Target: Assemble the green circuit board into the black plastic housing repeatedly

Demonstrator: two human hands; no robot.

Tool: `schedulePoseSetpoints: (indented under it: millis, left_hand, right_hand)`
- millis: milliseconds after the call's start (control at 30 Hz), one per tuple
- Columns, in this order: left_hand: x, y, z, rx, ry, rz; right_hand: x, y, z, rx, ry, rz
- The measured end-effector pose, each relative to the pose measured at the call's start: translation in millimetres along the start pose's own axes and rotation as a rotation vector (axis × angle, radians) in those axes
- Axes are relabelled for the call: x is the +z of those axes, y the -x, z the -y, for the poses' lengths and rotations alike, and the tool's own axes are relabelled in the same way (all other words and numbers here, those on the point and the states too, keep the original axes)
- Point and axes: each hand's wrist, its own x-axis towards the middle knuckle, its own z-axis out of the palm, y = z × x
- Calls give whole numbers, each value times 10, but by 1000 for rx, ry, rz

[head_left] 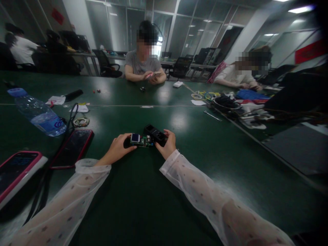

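Note:
Between the thumb and fingers of my left hand is the left end of a green circuit board that carries a small square screen. My right hand grips a black plastic casing with cut-out openings. The casing is tilted and lies just behind the board's right end, overlapping it in view; whether the two are joined I cannot tell. Both hands are low over the green table, and sheer dotted sleeves cover my forearms.
To the left are a water bottle, a red-edged phone, a pink-cased phone and a black cable. A wrench and a heap of cables lie to the right. Two people sit across the table.

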Motion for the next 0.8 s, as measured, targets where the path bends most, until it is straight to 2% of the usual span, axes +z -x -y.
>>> schedulePoseSetpoints:
  millis: [233,600,800]
  left_hand:
    - [-13,9,-34,16,-14,-11]
    - [1,9,-11,-13,-5,0]
    - [13,-6,13,-1,-9,-3]
  right_hand:
    - [-26,12,80,35,-28,10]
    - [-35,4,-22,25,3,80]
    - [-44,3,40,35,-32,53]
